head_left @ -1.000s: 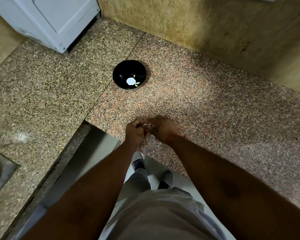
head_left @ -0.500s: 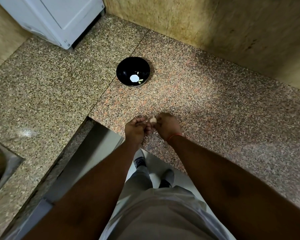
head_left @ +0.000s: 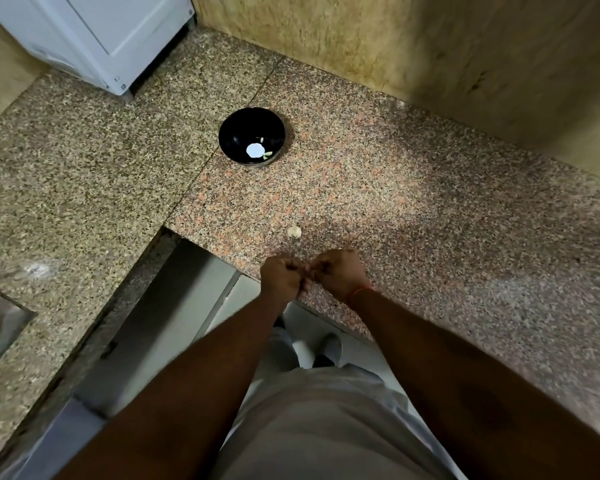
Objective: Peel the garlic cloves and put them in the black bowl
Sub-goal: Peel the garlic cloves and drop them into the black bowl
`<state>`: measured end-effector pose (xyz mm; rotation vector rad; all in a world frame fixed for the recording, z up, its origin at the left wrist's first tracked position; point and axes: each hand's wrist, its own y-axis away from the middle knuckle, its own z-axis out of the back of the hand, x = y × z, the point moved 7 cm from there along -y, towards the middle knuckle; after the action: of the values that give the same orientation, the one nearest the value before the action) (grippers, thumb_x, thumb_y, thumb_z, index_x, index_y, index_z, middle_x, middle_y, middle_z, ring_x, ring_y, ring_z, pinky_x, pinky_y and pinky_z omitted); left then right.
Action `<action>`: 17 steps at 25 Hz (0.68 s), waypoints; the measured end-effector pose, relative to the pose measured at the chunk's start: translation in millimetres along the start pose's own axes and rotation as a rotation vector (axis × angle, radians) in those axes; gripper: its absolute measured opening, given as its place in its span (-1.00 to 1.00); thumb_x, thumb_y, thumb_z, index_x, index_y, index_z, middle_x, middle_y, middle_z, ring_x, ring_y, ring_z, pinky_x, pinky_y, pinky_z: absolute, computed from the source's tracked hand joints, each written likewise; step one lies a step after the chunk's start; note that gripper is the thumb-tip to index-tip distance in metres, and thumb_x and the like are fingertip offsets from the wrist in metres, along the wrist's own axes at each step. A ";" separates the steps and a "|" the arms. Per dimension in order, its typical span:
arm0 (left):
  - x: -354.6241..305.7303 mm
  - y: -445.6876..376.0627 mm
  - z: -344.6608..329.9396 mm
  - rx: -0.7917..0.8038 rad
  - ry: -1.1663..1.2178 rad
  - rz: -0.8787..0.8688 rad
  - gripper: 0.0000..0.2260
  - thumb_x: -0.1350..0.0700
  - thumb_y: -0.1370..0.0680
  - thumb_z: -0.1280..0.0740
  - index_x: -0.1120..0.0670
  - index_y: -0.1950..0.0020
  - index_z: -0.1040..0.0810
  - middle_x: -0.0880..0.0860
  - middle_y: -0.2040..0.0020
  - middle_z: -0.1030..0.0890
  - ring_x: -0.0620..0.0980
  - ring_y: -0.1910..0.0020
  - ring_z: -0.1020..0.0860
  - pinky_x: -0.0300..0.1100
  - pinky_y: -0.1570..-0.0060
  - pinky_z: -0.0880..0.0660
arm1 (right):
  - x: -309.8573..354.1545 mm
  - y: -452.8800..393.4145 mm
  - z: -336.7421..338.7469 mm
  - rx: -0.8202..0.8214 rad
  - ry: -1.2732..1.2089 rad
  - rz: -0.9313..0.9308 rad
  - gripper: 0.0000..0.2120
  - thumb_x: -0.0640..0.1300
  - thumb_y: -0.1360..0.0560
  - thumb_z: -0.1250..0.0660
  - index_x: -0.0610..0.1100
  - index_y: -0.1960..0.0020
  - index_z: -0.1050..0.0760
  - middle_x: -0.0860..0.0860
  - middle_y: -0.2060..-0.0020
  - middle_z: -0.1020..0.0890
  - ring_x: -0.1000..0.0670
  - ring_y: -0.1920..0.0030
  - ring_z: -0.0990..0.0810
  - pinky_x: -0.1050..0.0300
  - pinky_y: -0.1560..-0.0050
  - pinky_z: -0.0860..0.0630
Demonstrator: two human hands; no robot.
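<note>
On granite counter (head_left: 430, 220), pale garlic clove (head_left: 294, 231), glossy black bowl (head_left: 236, 133), both grips curled, contents unclear.

— Where did the black bowl (head_left: 251, 135) stand?

— On the speckled granite tabletop (head_left: 413, 209), with a white appliance (head_left: 94, 36) well beyond it to the left. Inside the bowl lay a white patch and a couple of small pale bits, too small to identify.

— And the hands?

— Well nearer the person than the bowl, at the tabletop's edge. The left hand (head_left: 280, 278) and right hand (head_left: 336, 271) met with fingers curled, pinching something tiny between them; I could not tell what.

— Anything between them and the bowl?

— One pale garlic clove (head_left: 294, 231) lay on the tabletop just beyond the hands, well apart from the bowl.
</note>
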<state>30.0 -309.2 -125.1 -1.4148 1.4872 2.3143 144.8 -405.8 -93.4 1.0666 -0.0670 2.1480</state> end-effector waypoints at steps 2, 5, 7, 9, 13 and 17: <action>5.1 0.7 -1.9 0.011 -0.025 -0.021 -0.90 0.43 -0.58 -0.35 0.50 0.05 -0.53 0.40 0.26 -0.52 0.08 0.57 -0.50 -0.12 0.52 -0.45 | 1.4 2.7 -1.9 0.026 0.049 -0.004 -0.86 -0.22 -0.44 -0.49 0.01 0.17 -0.72 0.14 0.24 -0.69 0.13 0.25 -0.62 0.25 0.16 -0.53; 6.6 4.6 -1.4 0.008 -0.035 -0.037 -0.91 0.43 -0.58 -0.35 0.48 0.07 -0.54 0.50 0.24 -0.55 0.14 0.47 -0.53 -0.02 0.43 -0.50 | 1.8 4.7 -4.2 0.035 0.107 -0.018 -0.85 -0.23 -0.42 -0.46 -0.01 0.18 -0.73 0.07 0.23 -0.72 0.06 0.24 -0.64 0.20 0.16 -0.56; 6.8 6.3 3.8 -0.032 -0.032 -0.023 -0.97 0.42 -0.58 -0.35 0.40 0.06 -0.55 0.41 0.28 -0.57 0.12 0.51 -0.53 -0.10 0.51 -0.50 | 1.1 6.1 -7.5 0.042 0.140 -0.047 -0.83 -0.25 -0.42 -0.43 -0.01 0.20 -0.72 0.03 0.25 -0.72 0.04 0.25 -0.65 0.19 0.19 -0.58; 8.3 5.7 7.6 -0.052 -0.056 -0.020 -0.93 0.39 -0.57 -0.38 0.37 0.10 -0.55 0.43 0.30 -0.57 0.12 0.53 -0.53 -0.15 0.55 -0.48 | 2.7 5.6 -8.7 0.045 0.169 -0.068 -0.86 -0.24 -0.43 -0.43 -0.03 0.21 -0.71 0.02 0.26 -0.71 0.03 0.27 -0.63 0.23 0.23 -0.50; 13.7 2.4 6.3 -0.038 -0.064 -0.007 -0.73 0.30 -0.57 -0.44 0.23 0.32 -0.51 0.36 0.35 -0.58 0.12 0.54 -0.53 -0.13 0.51 -0.47 | 4.3 3.7 -8.5 0.072 0.198 -0.116 -0.88 -0.21 -0.47 -0.44 -0.08 0.23 -0.68 -0.01 0.27 -0.69 0.02 0.29 -0.58 0.24 0.22 -0.40; 1.9 2.7 4.6 -0.089 -0.192 -0.067 -0.68 0.32 -0.57 -0.40 0.17 0.34 -0.42 0.28 0.48 -0.52 0.14 0.57 -0.51 -0.15 0.60 -0.41 | 2.8 1.9 -7.5 0.072 0.148 -0.148 -0.73 -0.23 -0.47 -0.48 -0.01 0.35 -0.57 0.07 0.34 -0.62 0.10 0.34 -0.56 0.29 0.29 -0.39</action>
<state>24.6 -308.0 -124.0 -1.2005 1.2803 2.4235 137.5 -402.9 -95.8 0.9196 0.1548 2.1005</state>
